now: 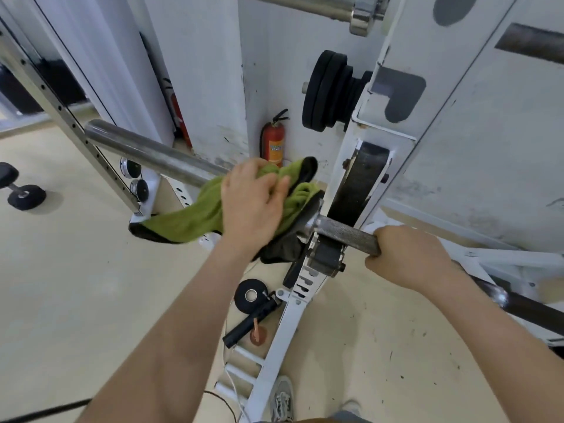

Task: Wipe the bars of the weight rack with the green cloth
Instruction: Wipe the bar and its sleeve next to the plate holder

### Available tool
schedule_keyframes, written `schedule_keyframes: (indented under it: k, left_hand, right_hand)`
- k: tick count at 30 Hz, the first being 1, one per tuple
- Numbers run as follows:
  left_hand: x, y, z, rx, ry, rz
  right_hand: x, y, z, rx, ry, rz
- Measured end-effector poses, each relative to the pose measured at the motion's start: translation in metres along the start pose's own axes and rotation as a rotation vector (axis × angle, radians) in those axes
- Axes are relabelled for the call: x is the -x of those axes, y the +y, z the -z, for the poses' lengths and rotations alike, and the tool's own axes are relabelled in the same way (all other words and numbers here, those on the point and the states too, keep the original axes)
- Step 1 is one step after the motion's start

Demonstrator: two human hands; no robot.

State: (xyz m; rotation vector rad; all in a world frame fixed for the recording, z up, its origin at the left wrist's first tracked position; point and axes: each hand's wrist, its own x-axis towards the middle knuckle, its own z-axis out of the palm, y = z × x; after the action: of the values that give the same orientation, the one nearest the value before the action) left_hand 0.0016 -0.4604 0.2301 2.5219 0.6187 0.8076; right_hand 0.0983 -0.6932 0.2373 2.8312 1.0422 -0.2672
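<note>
— Green cloth (189,216), where?
— Draped over the barbell sleeve (146,151), bunched beside the white rack upright (280,337) (black edge hanging down).
— And the hands?
— Left hand (251,206) clamped on the cloth; right hand (409,257) wrapped round the knurled shaft (348,236). Red fire extinguisher (274,143) behind.

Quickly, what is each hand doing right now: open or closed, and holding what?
Left hand: closed, gripping the green cloth over the bar.
Right hand: closed around the bar's knurled part.
</note>
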Motion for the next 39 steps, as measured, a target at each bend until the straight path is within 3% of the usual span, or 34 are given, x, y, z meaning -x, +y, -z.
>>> schedule_keyframes:
  k: [6,12,15,18,21,22,24,26,28,34,39]
  left_hand:
    - [0.055,-0.031,-0.001,0.226,0.097,-0.104]
    - [0.073,-0.030,-0.019,0.158,0.071,0.176]
    - [0.071,-0.001,-0.011,0.281,0.236,0.421]
    - [0.036,0.022,0.023,0.440,0.479,0.541]
    - [-0.011,0.043,0.072,0.597,0.666,0.382]
    - [-0.017,0.052,0.079,0.629,0.613,0.283]
    - [-0.013,0.063,0.066,0.574,0.283,0.174]
    - [0.005,0.060,0.031,0.349,-0.103,0.042]
    - [0.022,0.036,-0.002,0.096,-0.266,-0.075]
    - [0.003,0.005,0.000,-0.069,-0.195,-0.078]
    - [-0.015,-0.033,0.003,-0.112,-0.146,0.026]
  right_hand:
    - [-0.018,0.012,0.000,-0.226,-0.203,0.057]
    - [-0.015,0.011,-0.002,-0.218,-0.125,0.083]
    - [-0.008,0.009,-0.005,-0.154,-0.032,0.116]
    - [-0.004,0.009,-0.003,-0.162,-0.002,0.130]
    - [-0.001,0.008,-0.001,-0.143,0.060,0.169]
    - [0.000,0.007,-0.001,-0.136,0.079,0.175]
    - [0.002,0.006,0.000,-0.149,0.098,0.184]
    - [0.003,0.007,0.001,-0.180,0.094,0.182]
    - [0.004,0.007,0.002,-0.188,0.090,0.188]
    - [0.013,0.006,0.006,-0.174,0.111,0.181]
    - [0.033,-0.017,0.019,-0.338,0.510,0.370]
